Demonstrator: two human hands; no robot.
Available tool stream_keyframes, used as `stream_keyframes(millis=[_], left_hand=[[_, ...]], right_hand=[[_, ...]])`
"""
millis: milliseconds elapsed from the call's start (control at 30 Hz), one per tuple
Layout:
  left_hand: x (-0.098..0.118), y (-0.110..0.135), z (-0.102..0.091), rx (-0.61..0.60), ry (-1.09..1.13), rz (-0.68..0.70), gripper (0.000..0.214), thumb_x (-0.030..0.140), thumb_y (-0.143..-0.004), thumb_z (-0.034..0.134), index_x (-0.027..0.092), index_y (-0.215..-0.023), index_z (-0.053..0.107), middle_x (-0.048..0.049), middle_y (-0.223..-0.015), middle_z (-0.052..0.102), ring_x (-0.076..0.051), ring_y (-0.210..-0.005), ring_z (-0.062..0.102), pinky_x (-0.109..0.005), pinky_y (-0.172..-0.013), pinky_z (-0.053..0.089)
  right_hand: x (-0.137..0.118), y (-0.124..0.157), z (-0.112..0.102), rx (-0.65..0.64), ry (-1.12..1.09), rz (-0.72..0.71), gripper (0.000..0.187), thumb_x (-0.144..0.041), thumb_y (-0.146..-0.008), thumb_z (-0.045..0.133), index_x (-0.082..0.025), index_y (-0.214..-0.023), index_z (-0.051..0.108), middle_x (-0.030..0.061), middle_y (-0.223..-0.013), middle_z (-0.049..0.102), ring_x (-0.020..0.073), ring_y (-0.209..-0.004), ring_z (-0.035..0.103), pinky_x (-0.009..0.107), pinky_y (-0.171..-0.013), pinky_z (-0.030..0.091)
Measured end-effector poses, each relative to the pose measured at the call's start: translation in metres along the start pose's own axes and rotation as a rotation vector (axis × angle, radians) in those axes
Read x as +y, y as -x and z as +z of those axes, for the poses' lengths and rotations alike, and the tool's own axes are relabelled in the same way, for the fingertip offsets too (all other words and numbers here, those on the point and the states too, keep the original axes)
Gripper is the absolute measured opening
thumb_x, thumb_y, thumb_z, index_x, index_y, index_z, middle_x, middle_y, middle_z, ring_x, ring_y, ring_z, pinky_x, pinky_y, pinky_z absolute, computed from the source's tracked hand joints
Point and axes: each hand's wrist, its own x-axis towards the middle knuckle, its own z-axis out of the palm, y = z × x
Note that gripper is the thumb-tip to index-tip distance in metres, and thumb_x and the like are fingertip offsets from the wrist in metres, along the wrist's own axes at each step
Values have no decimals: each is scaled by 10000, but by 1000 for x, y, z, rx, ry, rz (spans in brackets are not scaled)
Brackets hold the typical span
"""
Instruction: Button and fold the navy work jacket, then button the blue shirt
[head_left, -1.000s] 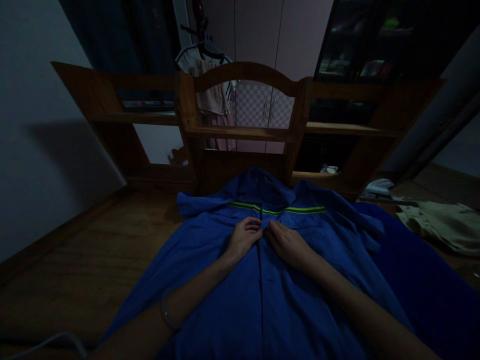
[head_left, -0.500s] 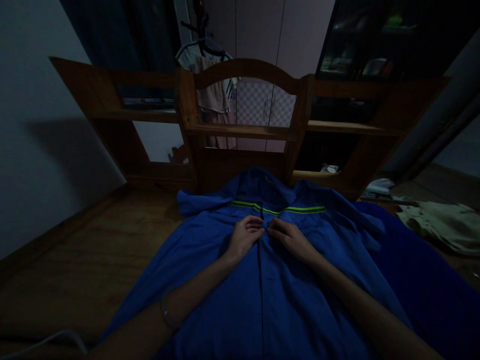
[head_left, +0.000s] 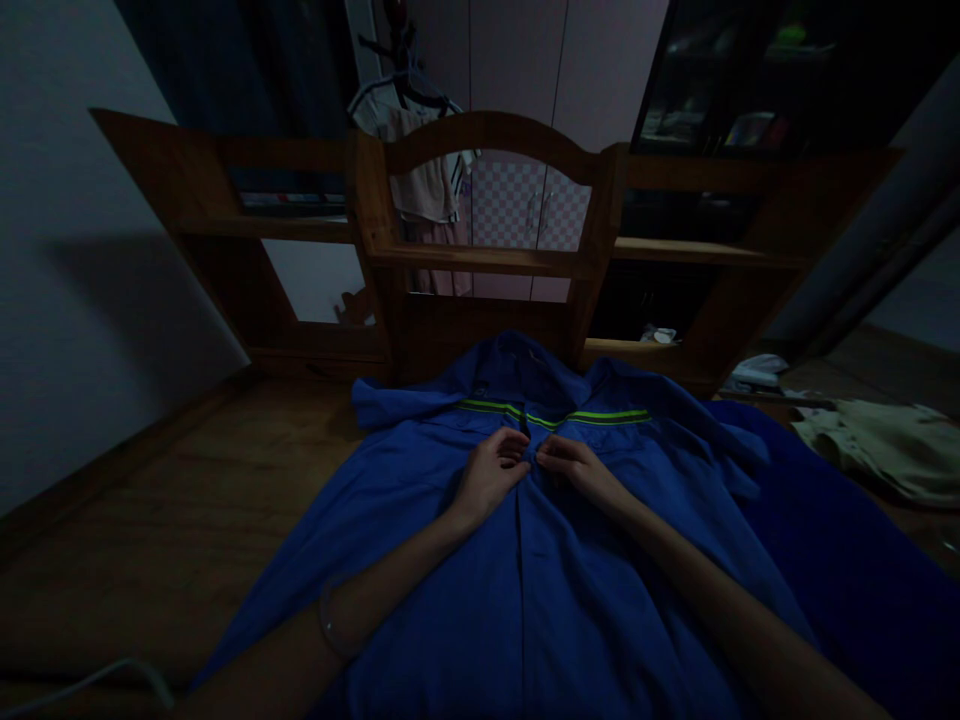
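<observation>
A blue shirt [head_left: 450, 610] with a yellow-green stripe across the chest lies spread out, front side up, its collar away from me. My left hand [head_left: 491, 472] is at the front placket just below the stripe, fingers curled and closed on the cloth edge. Facing it from the other side, my right hand [head_left: 574, 465] pinches the placket between thumb and fingers. The fingertips of both hands nearly meet there. Whatever small part of the placket lies between them is too dark to make out. Above the hands the collar stands open.
Behind the shirt rises a wooden headboard [head_left: 480, 262] with shelves. Dark blue cloth [head_left: 840, 560] lies to the right, with a pale folded cloth [head_left: 892, 450] beyond it. Bare wooden boards [head_left: 187, 500] stretch to the left, and a white cable [head_left: 112, 668] runs at lower left.
Both hands stay at the same spot on the placket, with only slight finger shifts. The view has moved very little.
</observation>
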Motion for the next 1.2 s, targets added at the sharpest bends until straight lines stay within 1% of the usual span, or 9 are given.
stream_keyframes(millis=[167,400,500,633,900,1100,1200], left_hand=[[4,0,-1,-3,-63,26,276,52,-699,609,150,-956,588,-47,-913,640,-144,-824,614,-259,-750,493],[0,-1,-2,2,-37,16,257,64,-709,618,159,-947,594,-46,-919,642,-153,-863,620,-278,-790,495],[-5,-2,-3,-4,-8,23,258,78,-712,639,162,-952,599,-47,-933,640,-160,-888,618,-289,-811,494],[-8,-2,-4,-6,24,-2,303,89,-680,692,157,-958,596,-51,-932,636,-164,-870,613,-296,-795,498],[-7,-2,-4,-29,-1,-1,391,168,-625,781,158,-965,587,-39,-913,628,-164,-865,604,-272,-766,487],[-5,0,0,-4,-64,6,333,81,-642,717,169,-934,584,-17,-885,634,-145,-832,611,-251,-750,483],[-5,0,0,13,-55,0,319,52,-635,695,165,-912,586,-12,-870,634,-138,-816,611,-244,-746,481]], right_hand=[[3,-1,-1,-17,-37,4,188,-341,-821,572,-165,-764,536,-39,-629,470,101,-546,441,228,-517,321],[2,0,0,2,40,-11,201,-353,-843,553,-161,-783,546,-35,-647,483,103,-563,452,225,-522,324],[2,2,0,-2,65,-17,201,-350,-862,530,-161,-797,552,-30,-659,497,107,-577,465,228,-535,337],[2,2,-1,8,82,-21,212,-332,-878,500,-163,-757,542,-27,-638,493,111,-576,462,233,-548,343],[0,3,-1,14,150,-19,230,-351,-895,489,-167,-769,546,-21,-655,519,116,-593,482,233,-552,341],[-4,5,0,-1,202,-21,260,-398,-904,486,-172,-791,550,-23,-653,522,119,-598,487,229,-557,348],[-6,6,-1,-11,228,-37,261,-400,-910,481,-171,-814,561,-20,-665,526,118,-603,485,227,-554,345]])
